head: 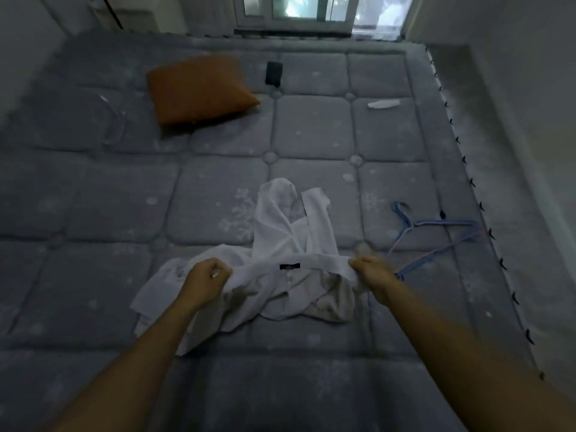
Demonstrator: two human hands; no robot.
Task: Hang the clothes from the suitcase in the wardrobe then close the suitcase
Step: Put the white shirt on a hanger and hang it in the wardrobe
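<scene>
A white shirt (282,232) lies crumpled on the bed (314,129), in the near middle of the mattress, its collar end towards the person. A small black label (290,266) shows inside the collar band, which is stretched between the two hands. The rest of the cloth runs away from the person in two loose folds, and a sleeve or hem spreads out to the left, under the left forearm.

The left hand (208,277) is curled into a fist, its grip clamped on the shirt at the left end of the collar band. The right hand (369,271) pinches the right end of the band, its grip also closed on the cloth; this hand is somewhat blurred. Both forearms are bare and reach in from the bottom edge.

Just to the right of the right hand lie thin blue hangers (436,238), flat on the mattress near the bed's right edge, with a hook pointing away from the person. They overlap, so their count is hard to tell.

Farther up the bed, well apart from the shirt, an orange pillow (199,88) rests to the left. A small black object (274,73) lies just beside it to the right, and a white scrap (383,103) lies farther right. The mattress is grey and quilted in squares. A window (299,10) stands beyond the head of the bed.
</scene>
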